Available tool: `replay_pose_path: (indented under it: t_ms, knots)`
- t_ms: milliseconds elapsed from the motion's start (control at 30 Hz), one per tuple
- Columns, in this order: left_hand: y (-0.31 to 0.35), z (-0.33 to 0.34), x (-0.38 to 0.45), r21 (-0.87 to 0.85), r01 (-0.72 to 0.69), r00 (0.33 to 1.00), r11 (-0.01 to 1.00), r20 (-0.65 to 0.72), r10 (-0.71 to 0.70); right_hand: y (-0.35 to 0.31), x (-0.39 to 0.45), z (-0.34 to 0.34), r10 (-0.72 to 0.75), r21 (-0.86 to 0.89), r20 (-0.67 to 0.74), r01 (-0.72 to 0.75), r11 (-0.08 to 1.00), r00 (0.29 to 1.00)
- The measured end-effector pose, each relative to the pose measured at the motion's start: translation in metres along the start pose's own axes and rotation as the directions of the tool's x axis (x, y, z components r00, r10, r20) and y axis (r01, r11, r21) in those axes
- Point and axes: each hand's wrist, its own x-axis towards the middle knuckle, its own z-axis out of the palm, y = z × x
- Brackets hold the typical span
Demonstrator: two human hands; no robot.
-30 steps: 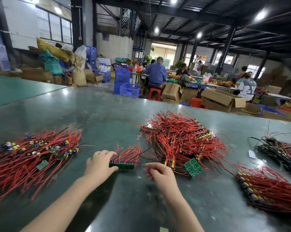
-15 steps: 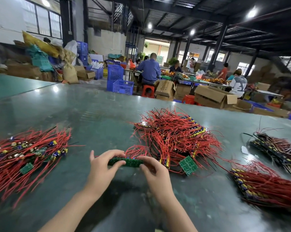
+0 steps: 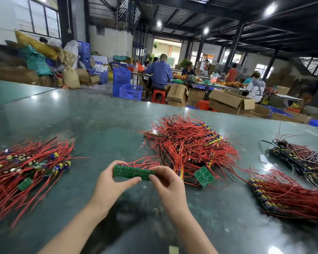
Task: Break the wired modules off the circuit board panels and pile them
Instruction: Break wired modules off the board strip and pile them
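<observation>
Progress looks roughly midway, judging by the heaps on the green table (image 3: 99, 114). At the left lies a pile of separated modules (image 3: 26, 167), single small boards with red wires fanned out, which reads as the finished stack. Right in the middle, near the person, a green panel strip (image 3: 132, 172) sits up off the table, held at both ends. The left hand (image 3: 110, 182) pinches its left end, thumb along the near edge and fingers curled behind. The right hand (image 3: 165, 180) grips the right end the same way, thumb tip on the near face. The strip's red wires trail away on the far side, and the strip looks whole, so the snap seems not yet made.

Plenty is left. Just beyond the hands, a big tangled heap of wired panels (image 3: 187, 142) waits, with one loose green board (image 3: 203, 176) at its near edge. Further right, a neat stack of panels (image 3: 286, 197) lies with wires pointing right, and a darker bundle (image 3: 299, 158) sits beyond it. Whether those right-hand stacks are for this job cannot be told from here.
</observation>
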Motion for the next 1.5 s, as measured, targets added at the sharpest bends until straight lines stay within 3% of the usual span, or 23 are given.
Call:
replay_pose_path:
  t_ms: [133,300,500,700,833,967,1033,1100,1167,1233,1300,1367,1433,1500]
  knots:
    - [-0.001,0.000,-0.001,-0.069,0.053,0.998,0.996,0.042,-0.050,0.000,0.000,0.000,0.015,-0.004,0.043,-0.015,1.000,0.999]
    - [-0.001,0.004,-0.003,-0.053,0.038,0.999,0.998,-0.024,-0.039,-0.002,-0.001,0.001,0.013,-0.038,0.034,-0.011,0.999,0.999]
    - [0.005,0.012,-0.013,0.096,0.032,0.984,0.995,-0.178,-0.014,-0.002,-0.005,0.008,0.031,-0.077,-0.080,-0.037,0.996,0.996]
    - [0.010,0.019,-0.019,0.367,0.025,0.952,0.930,-0.293,0.090,-0.002,-0.007,0.012,0.049,-0.102,-0.159,-0.066,0.993,0.986]
    - [0.013,0.022,-0.020,0.417,0.017,0.932,0.909,-0.335,0.136,-0.003,-0.007,0.012,0.053,-0.077,-0.158,-0.066,0.995,0.986]
    - [0.012,0.013,-0.014,0.417,0.054,0.888,0.907,-0.435,0.147,-0.004,-0.005,0.008,0.037,-0.040,-0.270,-0.050,0.998,0.962]
    - [0.009,0.007,-0.008,0.528,0.060,0.895,0.847,-0.404,0.188,-0.005,-0.001,0.004,0.089,0.103,-0.284,-0.062,0.993,0.955]
    - [0.002,0.003,-0.007,0.684,0.078,0.950,0.725,-0.273,0.155,-0.008,0.000,0.002,0.153,0.234,-0.265,-0.090,0.968,0.952]
    - [-0.002,0.005,-0.009,0.798,0.083,0.988,0.597,-0.145,0.055,-0.008,-0.002,0.002,0.130,0.170,-0.283,-0.084,0.982,0.950]
    - [-0.003,0.008,-0.013,0.840,0.018,0.997,0.542,-0.058,0.058,-0.010,-0.003,0.000,0.004,-0.029,-0.341,-0.015,0.999,0.940]
    - [0.001,0.010,-0.015,0.713,-0.145,0.979,0.686,0.005,0.202,-0.012,-0.003,-0.003,-0.137,-0.132,-0.353,0.095,0.987,0.926]
    - [0.009,0.014,-0.019,0.331,-0.238,0.970,0.913,0.036,0.240,-0.014,-0.002,-0.004,-0.172,-0.066,-0.327,0.159,0.985,0.929]
    - [0.014,0.019,-0.022,-0.023,-0.086,0.989,0.996,0.121,0.088,-0.014,-0.003,-0.002,-0.139,0.091,-0.305,0.174,0.981,0.942]
    - [0.016,0.023,-0.021,-0.262,0.091,0.983,0.961,0.177,-0.045,-0.013,-0.002,0.001,-0.070,0.195,-0.273,0.126,0.973,0.959]
